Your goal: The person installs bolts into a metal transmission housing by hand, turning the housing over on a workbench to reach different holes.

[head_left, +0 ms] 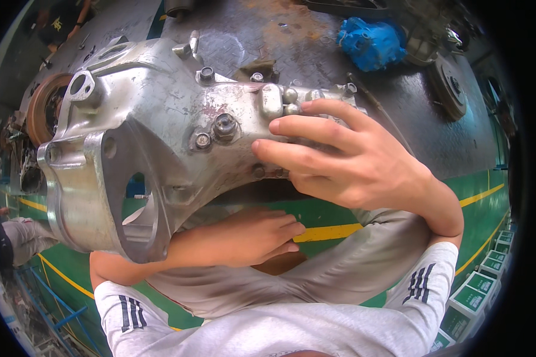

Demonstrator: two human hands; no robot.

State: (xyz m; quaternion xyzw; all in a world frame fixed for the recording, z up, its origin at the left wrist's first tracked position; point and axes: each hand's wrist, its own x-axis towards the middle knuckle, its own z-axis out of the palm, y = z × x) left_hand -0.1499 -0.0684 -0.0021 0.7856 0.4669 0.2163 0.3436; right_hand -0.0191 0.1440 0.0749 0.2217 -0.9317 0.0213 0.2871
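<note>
Your casting (pixel 155 125): bare cast alu-type metal, dull silver sheen, rough-grained w/ scuffs; bolts (pixel 225 126) darker steel. Workbench (pixel 268 35): matt tread-plate steel, rusty patches. Rag (pixel 372 43): blue cloth.

Both hands (pixel 345 157) flat, fingers (pixel 298 126) extended

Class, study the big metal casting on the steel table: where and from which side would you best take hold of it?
Probably as the hands show: right hand from above on the narrow bolted neck of the casting, left hand from below under its overhanging edge. The neck is slim enough to wrap; the wide flange end with the round hole looks too bulky to grip.
</note>
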